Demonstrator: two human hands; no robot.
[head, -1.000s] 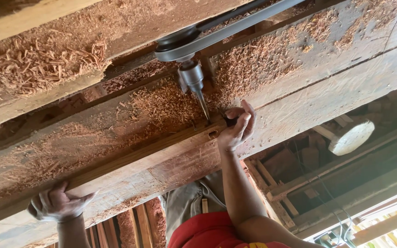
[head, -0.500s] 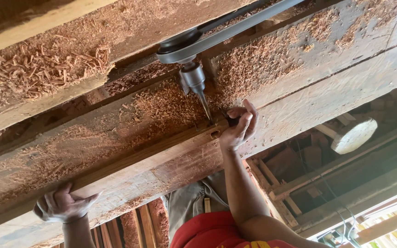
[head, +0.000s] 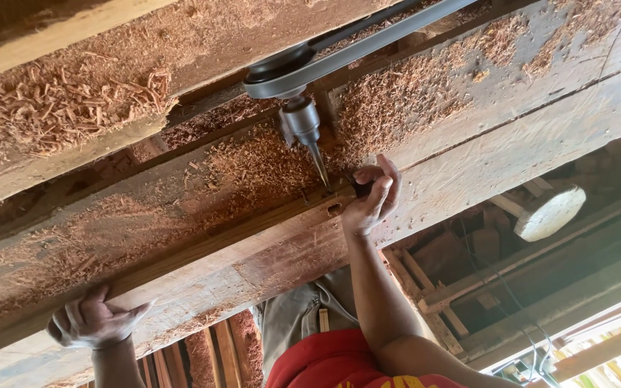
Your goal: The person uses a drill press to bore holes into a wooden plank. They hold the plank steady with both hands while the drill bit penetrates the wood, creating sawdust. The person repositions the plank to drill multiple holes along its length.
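the drill bit [head: 319,171] tip is lost where it meets the wooden bar [head: 203,248], so can't tell how deep it sits. right hand [head: 372,197] covers that bar's end, and whatever dark thing its fingers [head: 386,188] pinch is mostly hidden. drive belt [head: 368,39] runs off the top edge

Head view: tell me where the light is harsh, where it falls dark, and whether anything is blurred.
Head view: daylight blows out the lower right corner; the space under the bench is dim; the wood strip, drill bit, left hand and right hand are evenly lit and sharp; the pale shavings at upper left look bright, not glaring.
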